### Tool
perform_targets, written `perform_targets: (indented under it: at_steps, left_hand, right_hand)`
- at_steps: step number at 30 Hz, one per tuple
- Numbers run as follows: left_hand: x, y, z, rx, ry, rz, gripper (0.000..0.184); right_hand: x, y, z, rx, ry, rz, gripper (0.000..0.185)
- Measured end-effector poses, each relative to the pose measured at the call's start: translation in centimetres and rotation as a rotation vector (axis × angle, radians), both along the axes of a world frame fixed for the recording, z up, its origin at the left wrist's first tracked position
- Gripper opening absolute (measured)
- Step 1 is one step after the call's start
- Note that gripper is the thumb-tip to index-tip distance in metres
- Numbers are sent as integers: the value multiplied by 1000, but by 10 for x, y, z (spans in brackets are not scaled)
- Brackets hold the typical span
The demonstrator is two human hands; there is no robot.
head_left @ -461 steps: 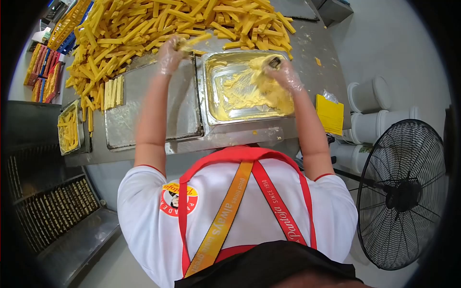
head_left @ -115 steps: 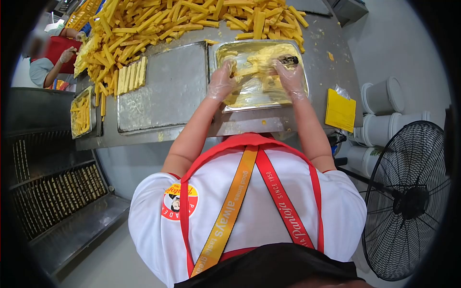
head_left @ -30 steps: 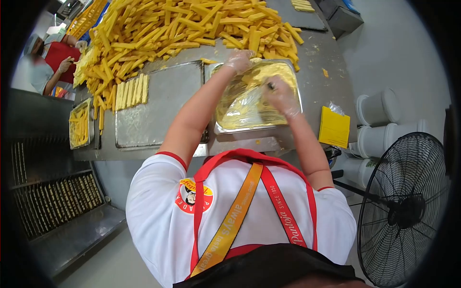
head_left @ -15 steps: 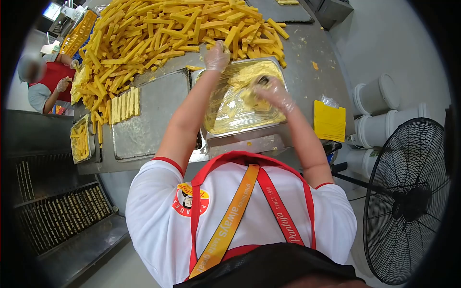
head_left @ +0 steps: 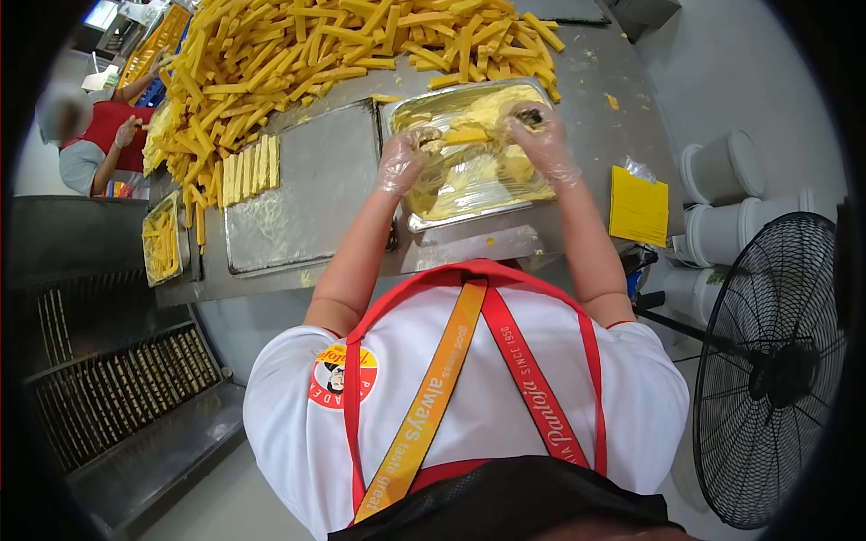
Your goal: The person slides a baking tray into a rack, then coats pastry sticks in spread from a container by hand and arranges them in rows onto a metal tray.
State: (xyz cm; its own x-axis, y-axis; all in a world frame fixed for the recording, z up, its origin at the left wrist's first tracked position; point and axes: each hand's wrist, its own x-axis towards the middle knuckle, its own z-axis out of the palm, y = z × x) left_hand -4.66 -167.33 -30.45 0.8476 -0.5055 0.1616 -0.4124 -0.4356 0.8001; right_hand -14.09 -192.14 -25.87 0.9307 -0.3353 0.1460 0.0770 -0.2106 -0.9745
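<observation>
Evidently both hands, in clear plastic gloves, are over the steel tray (head_left: pixel 478 215) of pale yellow cream (head_left: pixel 516 94). The left hand (head_left: pixel 406 160) pinches one end of a yellow stick (head_left: pixel 466 136), which lies roughly level in the gap between the hands, above the tray. The right hand (head_left: pixel 539 146) is curled around a dark-handled tool (head_left: pixel 530 116), whose handle pokes up past the fingers; its working end is hidden, and I cannot tell whether these fingers also touch the stick.

Just left of the tray, a flat baking sheet (head_left: pixel 316 180) rests on the desk (head_left: pixel 622 135), bearing a short row of cream-coated sticks (head_left: pixel 251 169) set side by side at its far left corner. Beyond lies a large heap of yellow sticks (head_left: pixel 361 45), and a smaller tray (head_left: pixel 183 236) holding more of them is near the left edge of the desk. To the right, a yellow sheet (head_left: pixel 639 209) lies near white buckets (head_left: pixel 722 171) and a black fan (head_left: pixel 783 374). Past the left side of the heap is a co-worker (head_left: pixel 108 131) in a red apron.
</observation>
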Motion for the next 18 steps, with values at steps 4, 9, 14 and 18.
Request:
perform_targets:
  at_steps: [4,9,14,18]
  left_hand:
    - [-16,6,-2,-74,77,116,41]
    - [-23,7,-10,-93,-45,173,42]
    - [-19,10,-21,46,-142,131,40]
    - [-25,5,-11,45,-147,151,39]
  right_hand:
    - [-3,36,14,500,-26,9,19]
    - [4,38,5,493,97,-60,22]
    - [1,47,10,280,74,-17,22]
    - [-2,55,-4,371,-64,72,21]
